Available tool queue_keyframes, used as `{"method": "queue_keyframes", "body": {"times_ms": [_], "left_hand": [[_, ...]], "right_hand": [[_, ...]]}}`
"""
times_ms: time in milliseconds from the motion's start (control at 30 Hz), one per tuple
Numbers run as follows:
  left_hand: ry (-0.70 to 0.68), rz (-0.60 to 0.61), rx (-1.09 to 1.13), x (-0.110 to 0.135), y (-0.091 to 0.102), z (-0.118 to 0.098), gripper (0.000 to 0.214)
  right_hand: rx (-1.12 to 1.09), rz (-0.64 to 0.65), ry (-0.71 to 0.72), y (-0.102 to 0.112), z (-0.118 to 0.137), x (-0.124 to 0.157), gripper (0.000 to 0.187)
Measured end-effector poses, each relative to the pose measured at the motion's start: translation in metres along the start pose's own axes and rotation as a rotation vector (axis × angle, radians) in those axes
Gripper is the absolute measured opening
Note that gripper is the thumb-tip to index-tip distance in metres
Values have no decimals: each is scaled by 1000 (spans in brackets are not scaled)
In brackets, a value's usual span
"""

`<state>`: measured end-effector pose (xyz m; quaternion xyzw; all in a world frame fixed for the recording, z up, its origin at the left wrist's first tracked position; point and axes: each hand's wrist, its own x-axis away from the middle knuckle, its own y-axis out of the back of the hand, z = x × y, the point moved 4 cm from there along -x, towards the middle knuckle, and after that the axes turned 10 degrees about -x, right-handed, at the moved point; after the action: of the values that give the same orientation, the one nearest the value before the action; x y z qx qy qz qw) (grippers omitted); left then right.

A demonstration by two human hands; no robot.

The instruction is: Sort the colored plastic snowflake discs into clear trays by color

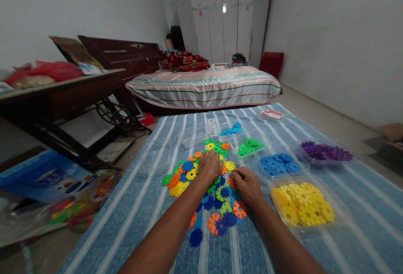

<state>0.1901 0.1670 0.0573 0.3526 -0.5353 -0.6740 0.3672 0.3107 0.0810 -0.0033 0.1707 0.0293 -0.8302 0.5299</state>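
A loose pile of flower-shaped plastic discs in several colours lies on the striped cloth. Over the far middle of this pile, my left hand bends down with its fingers together; its fingertips are mostly hidden. My right hand is at the pile's right edge, thumb and fingers drawn together beside an orange disc. Whether a disc is pinched there, I cannot make out. Right of the hands stand clear trays of yellow discs, blue discs, green discs and purple discs.
Light blue discs sit in a tray at the back. Clear containers stand left of the pile, and a red-and-white card box lies at the far edge. Beyond are a bed and, leftward, a sewing-machine table.
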Motion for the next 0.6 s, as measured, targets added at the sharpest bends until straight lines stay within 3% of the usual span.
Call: {"method": "queue_keyframes", "body": {"times_ms": [600], "left_hand": [[36,-10,17,-2,-1,10,23]], "right_hand": [[2,4,-2,0,0,-2,29]]}}
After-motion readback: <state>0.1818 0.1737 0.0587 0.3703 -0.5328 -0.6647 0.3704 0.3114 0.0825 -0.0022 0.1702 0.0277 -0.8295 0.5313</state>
